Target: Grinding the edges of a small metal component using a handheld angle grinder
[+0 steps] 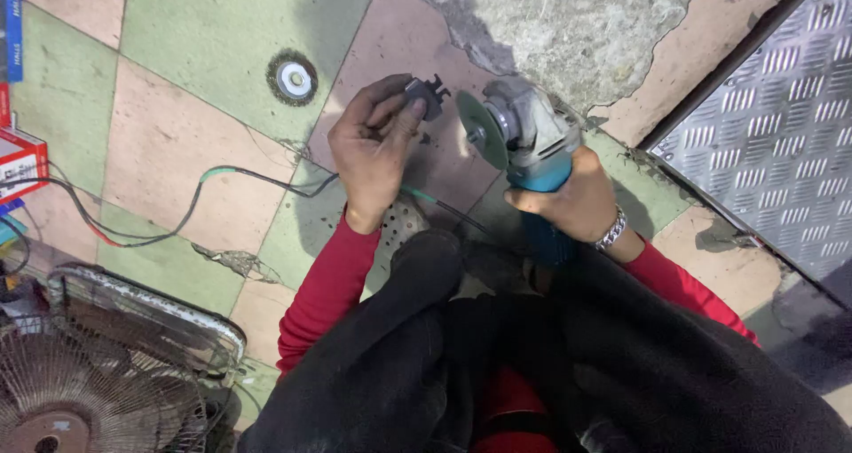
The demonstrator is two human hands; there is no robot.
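**Grinder in one hand, small black part in the other**

Tiled floor in faded green and pink squares fills most of what I see, with a cracked grey concrete patch at the top centre and a ribbed metal tread plate along the right edge. At centre frame my right hand has its grip clamped around the teal body of an angle grinder, whose grey head and dark green disc face left. Just beside the disc, my left hand has its fingers closed on a small black part, held near the disc but not touching it as far as I can tell. A silver bracelet sits on the right wrist; both sleeves are red.

On the floor at upper left of centre lies a round wire cup brush, well apart from both hands. A dark cable with green and red stretches snakes across the tiles from the left edge toward my left wrist. At the far left edge sit a red and white box and, above it, a blue package, both cut off by the frame. A metal fan grille occupies the lower left corner.
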